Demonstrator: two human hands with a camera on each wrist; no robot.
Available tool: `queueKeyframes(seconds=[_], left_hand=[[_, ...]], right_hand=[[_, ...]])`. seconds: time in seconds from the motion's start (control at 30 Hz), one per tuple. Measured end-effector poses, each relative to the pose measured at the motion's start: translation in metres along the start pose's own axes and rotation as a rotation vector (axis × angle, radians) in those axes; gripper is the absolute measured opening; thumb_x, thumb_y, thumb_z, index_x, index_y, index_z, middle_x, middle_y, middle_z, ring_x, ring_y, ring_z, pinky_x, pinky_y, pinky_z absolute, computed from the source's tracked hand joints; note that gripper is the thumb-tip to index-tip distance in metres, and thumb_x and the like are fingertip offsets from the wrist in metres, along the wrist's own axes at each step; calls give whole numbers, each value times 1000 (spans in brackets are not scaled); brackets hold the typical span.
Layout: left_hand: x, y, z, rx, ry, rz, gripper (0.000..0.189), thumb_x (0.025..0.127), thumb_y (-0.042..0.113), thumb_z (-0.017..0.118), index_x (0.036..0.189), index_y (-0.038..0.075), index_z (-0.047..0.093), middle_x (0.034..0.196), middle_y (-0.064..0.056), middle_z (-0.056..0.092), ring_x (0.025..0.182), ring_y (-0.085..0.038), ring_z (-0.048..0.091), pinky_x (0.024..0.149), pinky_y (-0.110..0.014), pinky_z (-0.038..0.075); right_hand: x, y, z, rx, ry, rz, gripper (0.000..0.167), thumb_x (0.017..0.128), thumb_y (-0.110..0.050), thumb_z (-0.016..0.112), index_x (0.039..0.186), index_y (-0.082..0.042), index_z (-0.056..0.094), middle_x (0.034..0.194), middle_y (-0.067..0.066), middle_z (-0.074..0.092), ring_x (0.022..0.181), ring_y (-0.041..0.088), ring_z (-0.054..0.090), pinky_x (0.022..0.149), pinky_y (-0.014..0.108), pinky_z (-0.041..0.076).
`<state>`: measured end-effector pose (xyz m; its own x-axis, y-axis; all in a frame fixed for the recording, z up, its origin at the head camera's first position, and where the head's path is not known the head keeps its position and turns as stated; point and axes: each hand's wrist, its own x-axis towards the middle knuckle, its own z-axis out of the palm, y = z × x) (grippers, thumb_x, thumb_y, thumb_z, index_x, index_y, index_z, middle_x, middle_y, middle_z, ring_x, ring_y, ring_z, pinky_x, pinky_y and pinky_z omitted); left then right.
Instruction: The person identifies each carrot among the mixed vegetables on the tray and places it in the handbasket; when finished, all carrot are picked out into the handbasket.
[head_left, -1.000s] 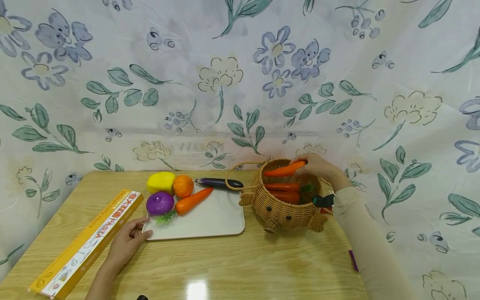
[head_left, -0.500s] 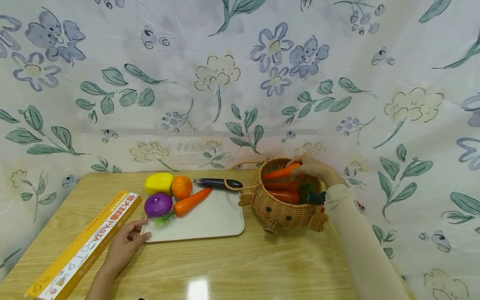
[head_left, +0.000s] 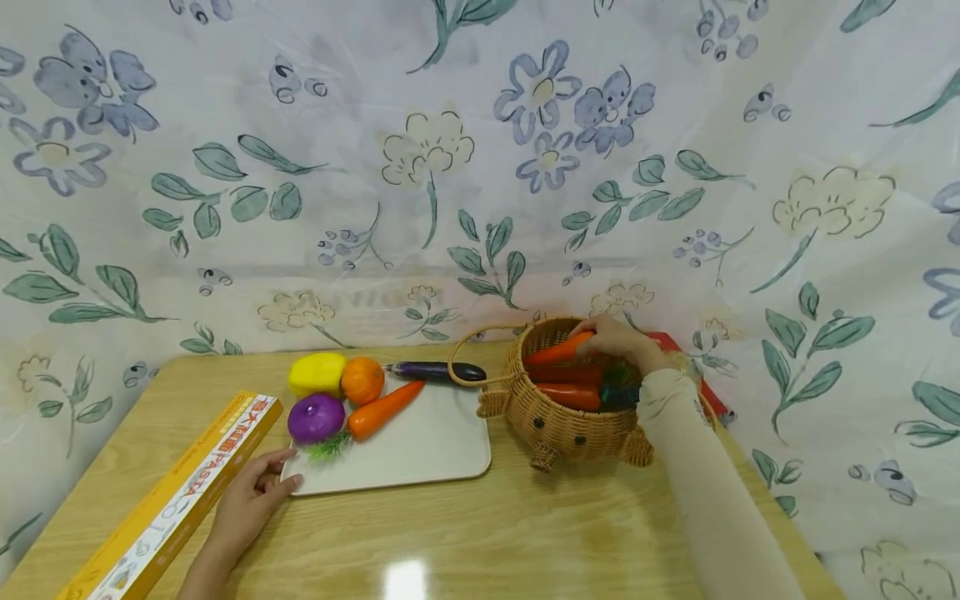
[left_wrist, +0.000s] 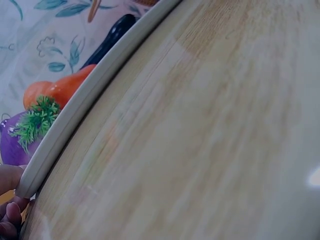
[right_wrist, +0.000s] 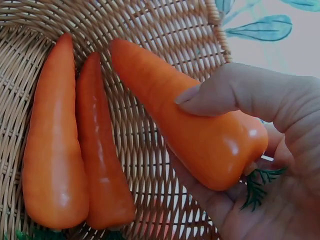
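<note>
In the right wrist view my right hand (right_wrist: 260,105) grips a thick orange carrot (right_wrist: 190,125), thumb on top and fingers beneath. A short green tuft shows at its blunt end. The head view shows this carrot tilted inside a wicker basket (head_left: 566,429) with an animal face. Beside it, two more carrots (right_wrist: 55,150) lie at the bottom. My left hand (head_left: 247,504) pinches the front left corner of a white tray (head_left: 435,454), thumb above the rim and fingers below. On the tray, another carrot (head_left: 384,410) lies close to a purple onion-like vegetable (head_left: 316,418).
Behind them sit a yellow fruit (head_left: 317,373), an orange round fruit (head_left: 363,381) and an eggplant (head_left: 435,372). A long yellow pasta box (head_left: 176,492) lies at the left. Something red (head_left: 708,379) shows behind the basket. A floral cloth (head_left: 375,183) hangs along the table's back.
My right hand has moved slightly left and lower, bringing the carrot deeper into the basket. The left hand keeps its hold on the tray corner.
</note>
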<state>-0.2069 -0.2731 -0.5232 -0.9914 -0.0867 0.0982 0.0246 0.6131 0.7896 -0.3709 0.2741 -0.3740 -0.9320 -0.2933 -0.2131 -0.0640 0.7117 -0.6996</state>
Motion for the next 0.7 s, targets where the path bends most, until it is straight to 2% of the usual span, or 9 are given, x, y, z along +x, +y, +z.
queueKeyframes(seconds=[0.2, 0.43, 0.57, 0.7], left_hand=[[-2, 0, 1, -11, -2, -9, 46, 93, 27, 70, 131, 3, 60, 107, -8, 52, 73, -4, 44, 62, -22, 37], [-3, 2, 1, 4, 7, -26, 46, 94, 30, 70, 131, 5, 60, 109, -7, 52, 74, -3, 45, 63, -22, 38], [-3, 3, 0, 7, 3, -34, 46, 93, 30, 70, 131, 5, 60, 110, -9, 52, 74, -3, 44, 63, -22, 37], [-2, 4, 0, 9, 4, -31, 45, 93, 30, 69, 130, 5, 61, 110, -10, 52, 74, -3, 44, 62, -22, 37]], right_hand=[[4, 6, 5, -21, -19, -32, 51, 82, -8, 68, 129, 10, 58, 104, 17, 60, 77, 22, 51, 70, 37, 48], [7, 10, 12, -30, 4, -42, 43, 79, -6, 73, 118, 9, 63, 93, 13, 60, 72, 18, 51, 66, 34, 48], [9, 12, 15, -95, 26, -43, 39, 78, -7, 76, 113, 7, 66, 90, 11, 61, 70, 17, 51, 62, 29, 45], [16, 18, 15, -166, 56, -42, 34, 77, -10, 78, 107, 3, 69, 90, 10, 62, 71, 18, 50, 63, 29, 44]])
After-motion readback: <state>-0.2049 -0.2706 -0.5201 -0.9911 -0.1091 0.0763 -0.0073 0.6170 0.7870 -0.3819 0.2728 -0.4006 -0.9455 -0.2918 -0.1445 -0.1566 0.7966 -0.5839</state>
